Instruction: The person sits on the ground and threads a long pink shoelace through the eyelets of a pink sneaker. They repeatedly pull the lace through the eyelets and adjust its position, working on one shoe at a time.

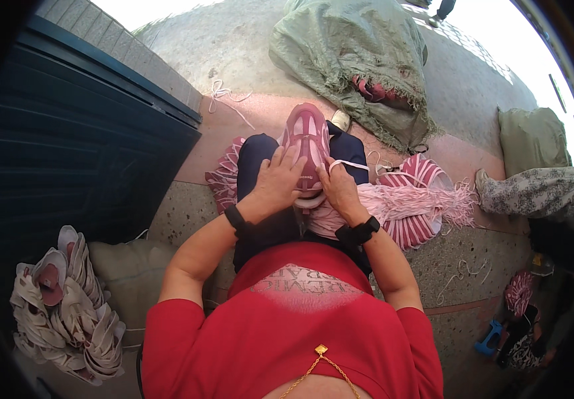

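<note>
My left hand [277, 181], fingers spread, lies on the pink shoe [311, 141]; my right hand [341, 193] appears to pinch white lace [351, 164], for which I judge even tension advisable.

I see the shoe upper [307, 145] over the person's lap [254, 159], between left hand [277, 179] and right hand [341, 191]; a lace bundle [400, 204] trails rightward across more uppers [415, 230]. Ahead lies a sack [340, 50], another sack [533, 141] farther right; leftward stands a door [81, 139], an upper stack [94, 339] behind.

Floor [446, 326] (partly speckled), green sack [340, 53], striped uppers [417, 229]
</note>
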Available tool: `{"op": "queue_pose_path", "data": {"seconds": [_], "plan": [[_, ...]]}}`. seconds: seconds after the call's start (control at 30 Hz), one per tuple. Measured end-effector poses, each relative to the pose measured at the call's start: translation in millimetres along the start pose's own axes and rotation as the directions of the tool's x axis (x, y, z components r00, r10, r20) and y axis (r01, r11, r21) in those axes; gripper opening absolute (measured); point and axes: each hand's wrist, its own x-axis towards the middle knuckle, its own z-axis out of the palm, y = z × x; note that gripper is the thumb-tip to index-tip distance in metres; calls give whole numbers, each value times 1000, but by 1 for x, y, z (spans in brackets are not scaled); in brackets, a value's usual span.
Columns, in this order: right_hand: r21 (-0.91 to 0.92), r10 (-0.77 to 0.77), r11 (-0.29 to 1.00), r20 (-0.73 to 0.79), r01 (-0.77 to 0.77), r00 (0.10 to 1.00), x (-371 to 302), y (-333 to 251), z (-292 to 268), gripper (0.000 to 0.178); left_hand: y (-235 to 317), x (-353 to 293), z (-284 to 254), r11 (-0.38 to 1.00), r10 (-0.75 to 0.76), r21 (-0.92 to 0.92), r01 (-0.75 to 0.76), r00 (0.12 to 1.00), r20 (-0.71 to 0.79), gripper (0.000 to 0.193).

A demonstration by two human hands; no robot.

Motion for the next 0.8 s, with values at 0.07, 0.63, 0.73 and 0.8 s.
{"op": "queue_pose_path", "data": {"seconds": [0.07,0.63,0.73,0.8], "plan": [[27,-11,1000,-72,13,997,1,2,6,36,-16,-13,-4,959,-236,-167,227,971,-36,57],[-125,74,991,153,-55,985,2,-31,-10,33,-23,0,20,952,-210,-219,215,977,47,23],[-205,-59,970,323,131,945,11,-59,-41,29,-29,16,8,718,-236,-668,194,971,28,28],[-194,-178,936,460,294,870,9,-60,-39,32,-8,28,-5,298,-123,-888,349,937,327,30]]}}
